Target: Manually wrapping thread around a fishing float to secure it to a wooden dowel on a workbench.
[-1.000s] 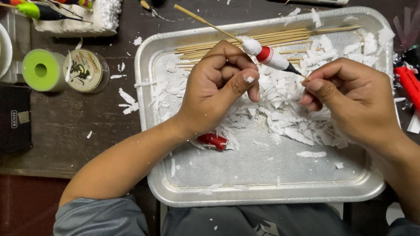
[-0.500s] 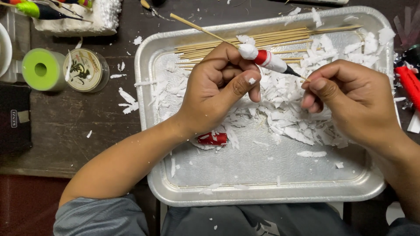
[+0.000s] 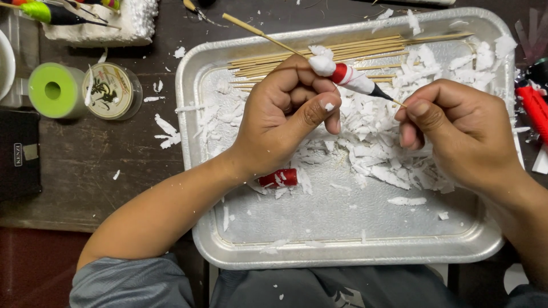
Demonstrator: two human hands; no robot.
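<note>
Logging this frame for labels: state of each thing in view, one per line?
left hand: closed around the float's white end
right hand: fingers pinching the float's thin tip
float: held above the tray, tilted, white, red and black
metal tray: on the table, strewn with white foam shavings
bamboo sticks: lying bundled at the tray's far side
red piece: lying loose in the tray
green spool: on its side on the table

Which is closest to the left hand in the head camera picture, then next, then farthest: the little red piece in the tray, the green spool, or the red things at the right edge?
From the left hand:
1. Little red piece, just below it in the tray.
2. Green spool, off to the left on the table.
3. Red things, far right, past the right hand.
</note>
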